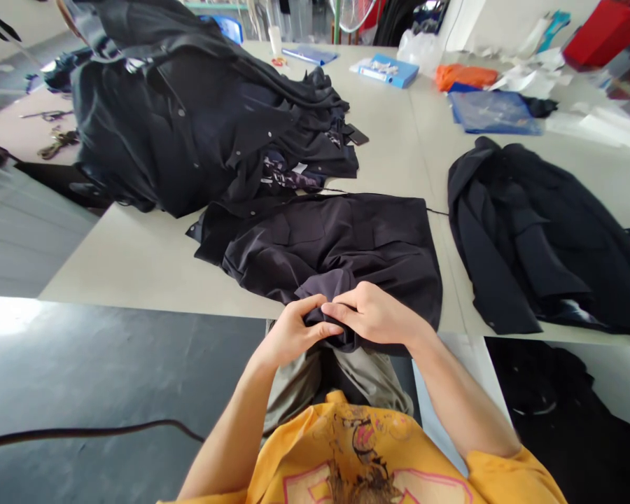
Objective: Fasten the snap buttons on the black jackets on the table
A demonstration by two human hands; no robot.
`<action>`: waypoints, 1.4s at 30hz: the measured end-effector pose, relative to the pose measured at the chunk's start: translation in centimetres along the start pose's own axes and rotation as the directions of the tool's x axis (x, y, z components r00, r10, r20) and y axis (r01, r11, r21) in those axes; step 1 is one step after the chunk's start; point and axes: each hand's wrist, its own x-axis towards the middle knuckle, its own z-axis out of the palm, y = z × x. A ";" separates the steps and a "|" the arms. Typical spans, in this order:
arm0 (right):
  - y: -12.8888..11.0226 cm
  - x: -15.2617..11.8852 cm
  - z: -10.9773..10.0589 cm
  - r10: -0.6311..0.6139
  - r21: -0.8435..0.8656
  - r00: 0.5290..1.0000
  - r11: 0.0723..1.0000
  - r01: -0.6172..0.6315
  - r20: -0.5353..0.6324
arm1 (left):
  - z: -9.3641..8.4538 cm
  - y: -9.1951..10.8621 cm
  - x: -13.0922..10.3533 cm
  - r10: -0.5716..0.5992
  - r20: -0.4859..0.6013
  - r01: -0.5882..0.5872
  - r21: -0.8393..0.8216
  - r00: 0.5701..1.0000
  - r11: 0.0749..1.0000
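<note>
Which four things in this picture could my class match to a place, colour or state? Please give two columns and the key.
Column one
1. Middle dark garment
2. Clothes pile
3. Person's shirt
4. Bundle

Column two
A. Yellow-orange, with a printed front
B. Heaped on the left side of the table
C. Orange, on the table's far right part
D. Pinched by the left hand and right hand

Pairs: 1-D, 2-B, 3-A, 4-C

Black garment (pixel 341 227), cream tabletop (pixel 393 133), blue binder (pixel 403 75), orange bundle (pixel 463 75), yellow shirt (pixel 288 458) with pink-and-brown print (pixel 365 441)
</note>
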 end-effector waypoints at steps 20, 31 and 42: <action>3.2 0.4 1.2 0.180 0.487 0.968 0.870 -0.073 -0.177 | 0.4 0.6 1.2 -0.129 -0.193 0.127 -0.024 0.973 0.992; 0.7 -0.4 0.8 0.098 -0.343 0.995 0.935 -0.086 0.016 | 0.7 0.6 1.1 -0.109 0.194 0.090 0.102 0.975 0.991; -0.7 0.2 0.2 0.208 -0.565 0.971 0.819 -0.105 0.121 | 0.2 1.5 1.4 -0.138 0.182 0.089 0.256 0.974 0.963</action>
